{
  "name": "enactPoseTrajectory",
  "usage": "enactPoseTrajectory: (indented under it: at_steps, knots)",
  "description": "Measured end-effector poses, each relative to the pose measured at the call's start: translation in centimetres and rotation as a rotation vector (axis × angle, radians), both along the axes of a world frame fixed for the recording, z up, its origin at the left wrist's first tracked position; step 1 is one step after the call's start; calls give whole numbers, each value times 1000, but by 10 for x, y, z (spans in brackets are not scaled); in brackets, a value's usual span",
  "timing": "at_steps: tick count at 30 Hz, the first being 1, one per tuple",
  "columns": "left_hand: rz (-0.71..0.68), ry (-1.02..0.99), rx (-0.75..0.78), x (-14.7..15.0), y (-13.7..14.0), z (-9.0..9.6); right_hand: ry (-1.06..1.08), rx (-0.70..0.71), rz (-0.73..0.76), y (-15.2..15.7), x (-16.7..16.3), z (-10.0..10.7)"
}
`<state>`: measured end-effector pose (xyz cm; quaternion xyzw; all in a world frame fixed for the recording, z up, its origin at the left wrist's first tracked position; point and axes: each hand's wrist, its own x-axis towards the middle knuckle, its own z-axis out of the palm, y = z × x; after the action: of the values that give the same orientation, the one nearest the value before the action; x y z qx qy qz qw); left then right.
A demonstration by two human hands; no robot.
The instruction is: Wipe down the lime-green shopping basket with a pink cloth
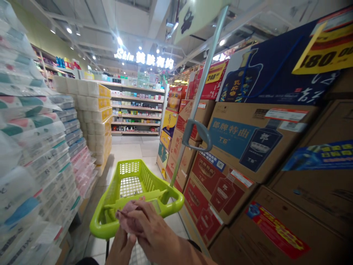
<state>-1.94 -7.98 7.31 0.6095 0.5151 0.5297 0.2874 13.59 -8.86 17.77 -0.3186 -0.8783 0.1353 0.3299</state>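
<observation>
Close together over the near end of a lime-green shopping cart (106, 197), my two hands hold a crumpled pinkish cloth (128, 217). The fingers of my right hand (154, 230) press on the cloth from the right and above. My left hand (121, 246) grips it from below, with its thumb up against the bunched fabric. Part of the cloth is hidden behind my fingers. A grey pole (195, 99) with a loop handle (205, 136) rises from the cart's right side and carries a pale sign (197, 16). The cart's basket has a perforated far wall.
Plastic-wrapped tissue packs (41, 147) are piled along the left, with taller paper stacks (93, 117) beyond. Boxed liquor cartons (234, 136) line the right, close to the cart. A tiled aisle (134, 141) runs ahead to shelves (135, 110) of small goods.
</observation>
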Motion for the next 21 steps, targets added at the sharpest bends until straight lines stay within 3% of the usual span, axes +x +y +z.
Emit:
enactPoseTrajectory:
  at_steps: [3, 5, 8, 11, 13, 17, 21]
  knots:
    - [-28, -74, -84, -3, 8, 17, -21, 77, 47, 2, -1, -3]
    - [-80, -34, -26, -9, 15, 34, 68, 33, 8, 6, 3, 3]
    - [-61, 193, 107, -22, 26, 50, 266, 65, -273, 18, 19, 17]
    - [109, 473, 247, -32, 37, 50, 267, 297, -624, 39, 36, 24]
    - [192, 606, 250, -34, 42, 44, 123, 428, -736, 57, 46, 21]
    - [252, 756, 137, -33, 46, 37, -135, 530, -754, 92, 60, 6]
    - [242, 795, 117, -33, 45, 35, -220, 517, -759, 107, 63, 0]
